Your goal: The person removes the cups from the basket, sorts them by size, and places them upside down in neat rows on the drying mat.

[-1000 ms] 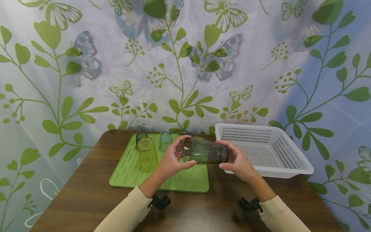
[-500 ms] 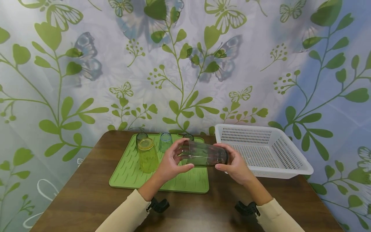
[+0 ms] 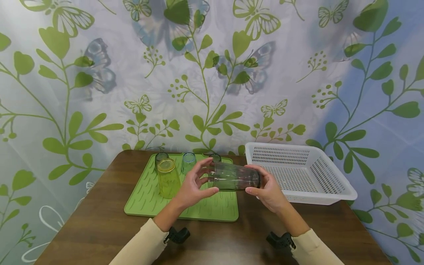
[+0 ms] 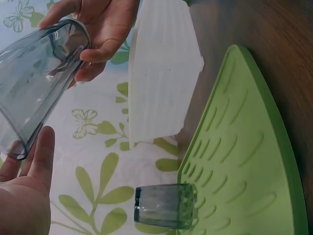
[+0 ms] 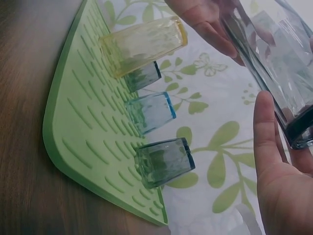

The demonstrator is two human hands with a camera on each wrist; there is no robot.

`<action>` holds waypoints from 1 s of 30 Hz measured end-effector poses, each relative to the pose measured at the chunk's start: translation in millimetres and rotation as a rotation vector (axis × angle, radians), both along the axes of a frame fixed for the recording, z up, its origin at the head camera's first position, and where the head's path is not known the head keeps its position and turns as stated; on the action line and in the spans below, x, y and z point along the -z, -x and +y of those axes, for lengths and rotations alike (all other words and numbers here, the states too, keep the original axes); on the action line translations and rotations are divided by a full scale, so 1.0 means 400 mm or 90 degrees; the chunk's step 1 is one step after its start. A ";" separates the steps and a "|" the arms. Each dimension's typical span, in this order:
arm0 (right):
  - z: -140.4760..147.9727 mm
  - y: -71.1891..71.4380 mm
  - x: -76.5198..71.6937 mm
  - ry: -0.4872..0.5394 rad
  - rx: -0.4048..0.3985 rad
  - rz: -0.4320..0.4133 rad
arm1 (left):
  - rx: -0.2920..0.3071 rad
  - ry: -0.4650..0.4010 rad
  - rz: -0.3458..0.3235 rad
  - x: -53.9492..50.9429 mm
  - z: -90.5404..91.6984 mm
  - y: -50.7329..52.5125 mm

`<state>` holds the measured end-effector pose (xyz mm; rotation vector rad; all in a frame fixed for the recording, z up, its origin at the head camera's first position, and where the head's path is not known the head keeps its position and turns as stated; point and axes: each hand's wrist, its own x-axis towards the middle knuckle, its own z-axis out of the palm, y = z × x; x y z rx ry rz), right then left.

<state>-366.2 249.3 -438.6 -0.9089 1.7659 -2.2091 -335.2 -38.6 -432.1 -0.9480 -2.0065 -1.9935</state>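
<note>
A tall grey-tinted drinking glass (image 3: 232, 176) is held on its side in the air, above the green mat's right part. Its wide rim points left, and its thick dark base points right. My left hand (image 3: 193, 185) holds the rim end, with the fingers behind and the thumb in front. At the base end, my right hand (image 3: 269, 187) grips the glass with thumb and fingers. Both hands also show beside the glass (image 4: 41, 81) in the left wrist view. Part of the rim is hidden by the left fingers.
Left of the hands, a green drying mat (image 3: 145, 200) bears an upside-down yellow tumbler (image 3: 169, 182), a small blue glass (image 3: 189, 162) and two small dark glasses (image 3: 161, 158) (image 5: 166, 161). A white perforated basket (image 3: 331, 198) stands at the right on the brown table (image 3: 99, 217).
Both hands and the glass have shifted slightly left and down. The glass has turned, so its rim opening shows less. A small dark glass behind it has come into clearer view.
</note>
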 end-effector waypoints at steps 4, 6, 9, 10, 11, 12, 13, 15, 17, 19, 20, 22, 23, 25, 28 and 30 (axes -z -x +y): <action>0.002 -0.001 -0.001 0.001 0.013 -0.002 | -0.007 -0.003 0.027 0.000 -0.010 -0.003; 0.002 -0.001 -0.001 0.000 0.017 -0.001 | -0.023 0.002 0.039 0.000 -0.016 -0.008; 0.003 -0.001 -0.002 -0.005 0.028 0.003 | -0.059 0.022 0.061 -0.005 -0.025 -0.020; 0.003 -0.001 -0.003 -0.005 0.033 0.002 | -0.074 0.031 0.067 -0.006 -0.029 -0.023; 0.003 0.000 -0.004 -0.006 0.039 0.003 | -0.088 0.042 0.075 -0.008 -0.034 -0.028; 0.002 0.000 -0.004 -0.007 0.046 0.005 | -0.102 0.054 0.082 -0.011 -0.038 -0.033; 0.002 0.000 -0.005 -0.009 0.054 0.008 | -0.114 0.065 0.090 -0.014 -0.043 -0.039; 0.002 0.001 -0.006 -0.013 0.067 0.011 | -0.136 0.089 0.105 -0.019 -0.055 -0.049; 0.001 0.001 -0.007 -0.016 0.079 0.016 | -0.152 0.106 0.126 -0.024 -0.068 -0.059; 0.000 0.002 -0.007 -0.016 0.085 0.019 | -0.165 0.114 0.159 -0.029 -0.082 -0.067; 0.000 0.003 -0.007 -0.014 0.086 0.018 | -0.170 0.116 0.177 -0.031 -0.089 -0.070; -0.002 0.004 -0.007 -0.008 0.089 0.018 | -0.179 0.116 0.215 -0.035 -0.106 -0.078; -0.003 0.004 -0.006 -0.007 0.093 0.019 | -0.184 0.118 0.236 -0.037 -0.115 -0.082; -0.005 0.005 -0.005 -0.006 0.103 0.018 | -0.194 0.118 0.279 -0.041 -0.134 -0.090; -0.009 0.006 -0.004 -0.008 0.121 0.015 | -0.209 0.109 0.327 -0.045 -0.164 -0.100; -0.011 0.007 -0.004 -0.008 0.134 0.013 | -0.209 0.089 0.343 -0.046 -0.185 -0.105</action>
